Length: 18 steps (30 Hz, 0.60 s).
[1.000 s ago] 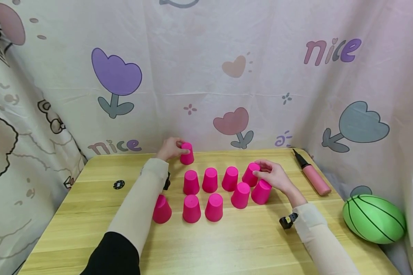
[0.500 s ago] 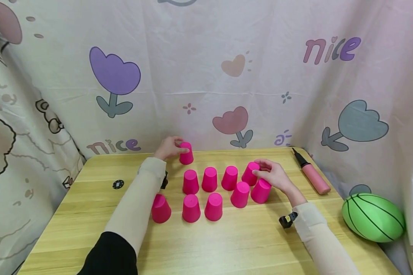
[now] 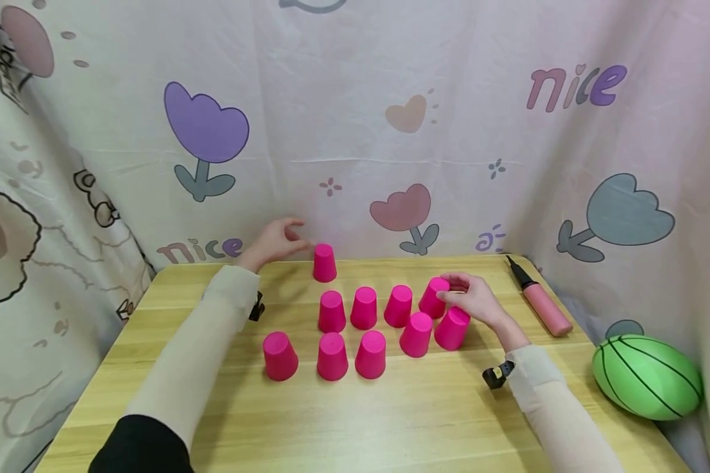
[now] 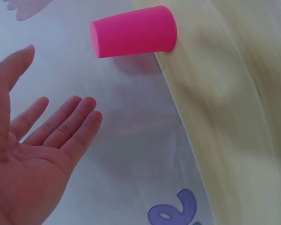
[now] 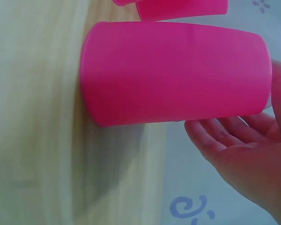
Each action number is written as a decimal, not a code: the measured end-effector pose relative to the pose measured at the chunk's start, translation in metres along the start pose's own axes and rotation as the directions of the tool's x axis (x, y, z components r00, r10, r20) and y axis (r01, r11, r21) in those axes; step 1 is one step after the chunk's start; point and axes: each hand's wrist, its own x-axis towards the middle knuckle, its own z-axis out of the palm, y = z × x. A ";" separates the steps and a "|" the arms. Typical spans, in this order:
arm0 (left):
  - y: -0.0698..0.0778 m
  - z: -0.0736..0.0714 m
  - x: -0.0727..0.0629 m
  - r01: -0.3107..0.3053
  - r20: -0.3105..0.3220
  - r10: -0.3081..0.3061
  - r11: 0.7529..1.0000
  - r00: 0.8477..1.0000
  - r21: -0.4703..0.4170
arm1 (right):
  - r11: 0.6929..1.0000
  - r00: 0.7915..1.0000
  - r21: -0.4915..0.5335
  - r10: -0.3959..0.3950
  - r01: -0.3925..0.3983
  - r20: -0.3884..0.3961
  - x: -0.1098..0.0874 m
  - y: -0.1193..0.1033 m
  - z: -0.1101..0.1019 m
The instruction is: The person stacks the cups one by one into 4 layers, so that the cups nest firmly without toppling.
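Pink cups stand upside down on the wooden table in loose rows. My left hand (image 3: 277, 243) is off to the left of the rearmost cup (image 3: 324, 264), apart from it, fingers extended. The left wrist view has that left hand (image 4: 47, 154) with palm and spread fingers bare, below the cup (image 4: 136, 33). On the right, my right hand (image 3: 472, 299) grips a back-row cup (image 3: 433, 299) between thumb and fingers. A nearer cup (image 3: 452, 328) stands just in front of it. In the right wrist view a large pink cup (image 5: 173, 72) hides the right hand's (image 5: 253, 154) fingertips.
More pink cups, such as the front-left cup (image 3: 280, 358), fill the table's middle. A pink hand pump (image 3: 545, 307) with a black nozzle lies by the right edge, near a green ball (image 3: 647, 376). A printed curtain (image 3: 307, 118) hangs right behind the table (image 3: 307, 433).
My left hand has let go of the rearmost cup and moved left and up, leaving the cup standing. The right hand keeps its place at its cup.
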 end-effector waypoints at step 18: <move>-0.004 -0.021 -0.066 -0.133 -0.003 0.133 0.991 0.991 -0.015 | 0.990 0.990 -0.034 -0.140 0.139 -0.021 0.041 -0.066 -0.004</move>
